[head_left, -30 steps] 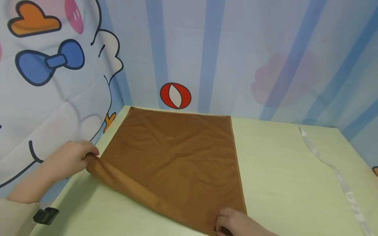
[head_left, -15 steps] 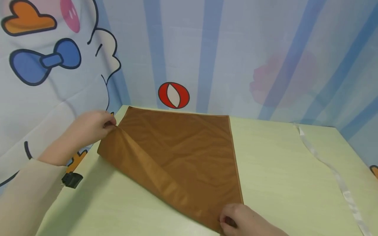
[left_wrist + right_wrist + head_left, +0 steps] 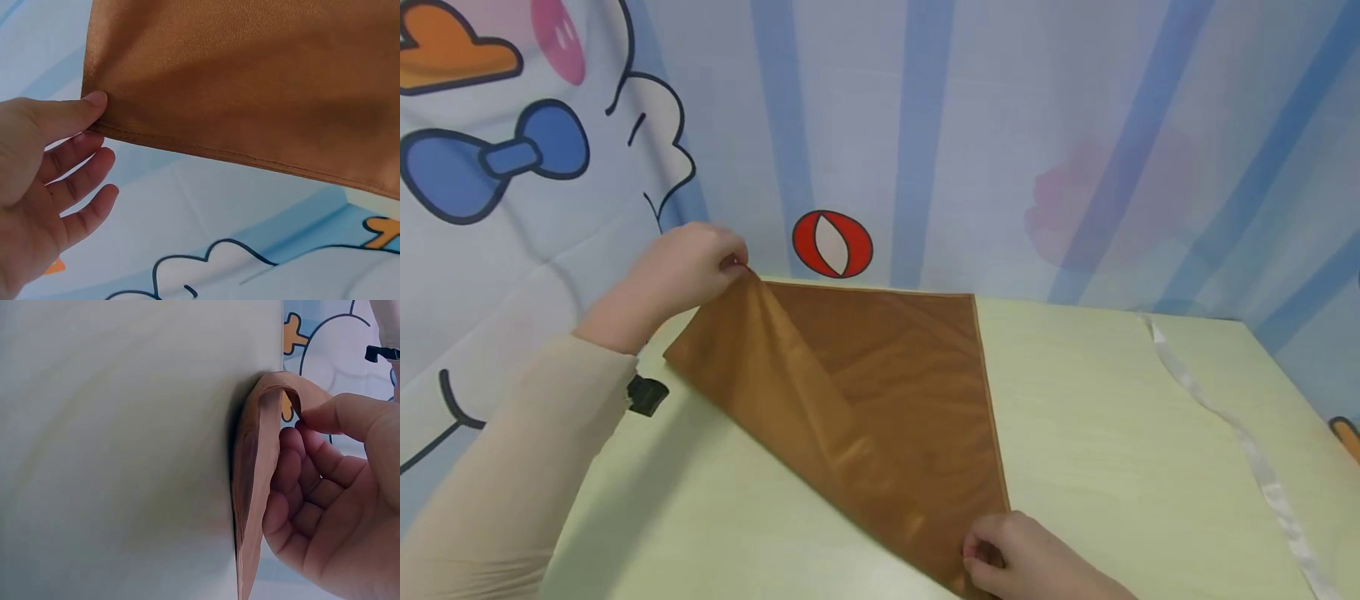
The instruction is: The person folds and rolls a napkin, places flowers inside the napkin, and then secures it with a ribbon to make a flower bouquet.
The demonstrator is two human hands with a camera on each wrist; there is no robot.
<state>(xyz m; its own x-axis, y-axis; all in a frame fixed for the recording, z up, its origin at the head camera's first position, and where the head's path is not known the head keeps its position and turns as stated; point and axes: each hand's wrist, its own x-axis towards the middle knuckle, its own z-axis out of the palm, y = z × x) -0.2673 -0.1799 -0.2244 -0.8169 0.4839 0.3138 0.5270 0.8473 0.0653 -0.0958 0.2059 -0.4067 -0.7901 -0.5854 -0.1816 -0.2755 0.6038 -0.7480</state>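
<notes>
Brown cloth [image 3: 850, 408]: pinched a raised corner with left hand [image 3: 692, 265], near end with right hand [image 3: 1022, 554]. Saw white ribbon [image 3: 1255, 454] right of cloth.

The brown cloth [image 3: 827, 408] looks smooth, the white strip [image 3: 1257, 460] glossy.

Pale yellow-green table [image 3: 1097, 408], brown cloth [image 3: 910, 383] spread on it — partly raised, white ribbon [image 3: 1273, 493] well apart — toward the right.

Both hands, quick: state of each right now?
Left hand: holding, thumb and fingers pinching a lifted corner of the brown cloth.
Right hand: holding, thumb and fingers pinching the same cloth's edge.
</notes>
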